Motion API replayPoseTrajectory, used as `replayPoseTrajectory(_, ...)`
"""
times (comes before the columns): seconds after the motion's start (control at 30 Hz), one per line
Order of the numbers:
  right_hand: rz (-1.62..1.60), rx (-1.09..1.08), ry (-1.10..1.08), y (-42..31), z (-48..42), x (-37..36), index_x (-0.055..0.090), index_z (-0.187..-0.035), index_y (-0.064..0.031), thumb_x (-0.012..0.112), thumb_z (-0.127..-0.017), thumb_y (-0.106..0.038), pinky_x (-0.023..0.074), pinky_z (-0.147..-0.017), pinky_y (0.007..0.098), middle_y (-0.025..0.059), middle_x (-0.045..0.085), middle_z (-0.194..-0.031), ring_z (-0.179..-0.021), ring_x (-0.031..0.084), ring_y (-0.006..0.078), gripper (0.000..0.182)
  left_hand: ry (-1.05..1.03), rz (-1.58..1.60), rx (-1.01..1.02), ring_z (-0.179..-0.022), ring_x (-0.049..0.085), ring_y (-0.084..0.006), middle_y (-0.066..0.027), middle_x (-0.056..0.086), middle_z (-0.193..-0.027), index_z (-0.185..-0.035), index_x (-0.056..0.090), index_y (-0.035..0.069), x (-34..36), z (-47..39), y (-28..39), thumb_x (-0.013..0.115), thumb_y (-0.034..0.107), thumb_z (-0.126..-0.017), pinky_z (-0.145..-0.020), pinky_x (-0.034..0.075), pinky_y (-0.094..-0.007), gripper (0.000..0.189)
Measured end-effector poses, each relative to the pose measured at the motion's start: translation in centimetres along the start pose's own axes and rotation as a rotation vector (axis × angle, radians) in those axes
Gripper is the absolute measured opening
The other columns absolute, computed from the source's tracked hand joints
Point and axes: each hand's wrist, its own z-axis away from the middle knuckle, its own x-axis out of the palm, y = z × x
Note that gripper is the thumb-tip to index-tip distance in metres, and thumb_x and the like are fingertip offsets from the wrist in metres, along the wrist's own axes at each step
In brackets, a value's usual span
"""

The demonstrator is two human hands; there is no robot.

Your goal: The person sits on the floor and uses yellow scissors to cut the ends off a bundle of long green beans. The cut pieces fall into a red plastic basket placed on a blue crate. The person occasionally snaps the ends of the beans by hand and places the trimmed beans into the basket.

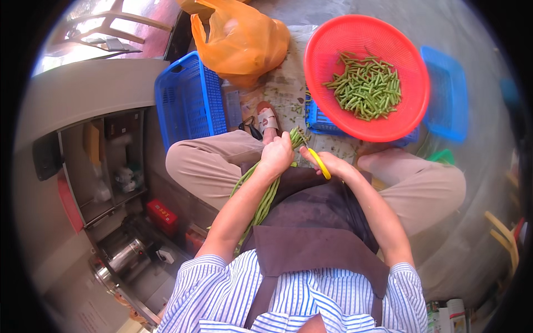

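My left hand (278, 155) is closed around a bunch of long green beans (265, 200), whose stem ends stick out above my fist while the long ends hang down over my lap. In my right hand (331, 163) is a pair of scissors with yellow handles (320, 163); the blades point at the stem ends. Ahead and to the right, a red plastic colander (410, 108) holds a heap of short cut bean pieces (368, 87).
The colander rests over a blue plastic basket (320, 120). Another blue basket (189, 100) stands left, beside an orange plastic bag (245, 41). A blue container (447, 93) is at right. Green scraps litter the floor covering (287, 89). A shelf unit (104, 162) lies far left.
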Motion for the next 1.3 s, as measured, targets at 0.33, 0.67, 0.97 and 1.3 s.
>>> replayPoseTrajectory(0.33,0.134,-0.041,0.050,-0.1,-0.2,0.4,0.066,-0.084,0.0046,0.035,-0.071,-0.094,0.0461,-0.069,0.0403,0.0168,0.064,-0.077,-0.078,0.062,0.0273,0.104,-0.122,0.084,-0.021,-0.076,0.069,-0.0382,-0.0238,0.067,-0.083,-0.098,0.050,0.001,0.6,-0.7,-1.5,0.064,0.018,-0.081,-0.066,0.056,-0.0469,0.028)
replayPoseTrajectory(0.67,0.101,-0.005,0.176,-0.2,0.1,0.7,0.063,-0.072,0.0081,0.048,-0.072,-0.087,0.0486,-0.068,0.0411,0.0199,0.064,-0.074,-0.073,0.065,0.0291,0.096,-0.073,-0.006,0.003,-0.075,0.068,-0.0393,-0.0249,0.066,-0.084,-0.099,0.050,-0.001,0.2,-0.4,-0.3,0.056,0.016,-0.084,-0.067,0.056,-0.0462,0.023)
replayPoseTrajectory(0.97,0.301,0.017,0.348,-0.2,0.3,1.8,0.071,-0.089,0.0026,0.062,-0.083,-0.053,0.0514,-0.081,0.0482,0.0277,0.068,-0.094,-0.093,0.066,0.0421,0.057,-0.149,0.016,-0.061,-0.082,0.068,-0.0418,-0.0283,0.066,-0.088,-0.100,0.050,-0.003,0.5,-0.9,-0.4,0.055,0.015,-0.082,-0.073,0.054,-0.0493,0.026)
replayPoseTrajectory(1.3,0.270,-0.183,0.346,2.7,-1.7,0.4,0.070,-0.078,0.0001,0.063,-0.086,-0.048,0.0524,-0.070,0.0460,0.0223,0.067,-0.075,-0.075,0.067,0.0394,0.049,-0.232,0.398,-0.178,-0.093,0.066,-0.0401,-0.0266,0.067,-0.096,-0.109,0.056,-0.004,-0.7,-2.1,-1.5,0.066,0.023,-0.074,-0.082,0.051,-0.0460,0.045)
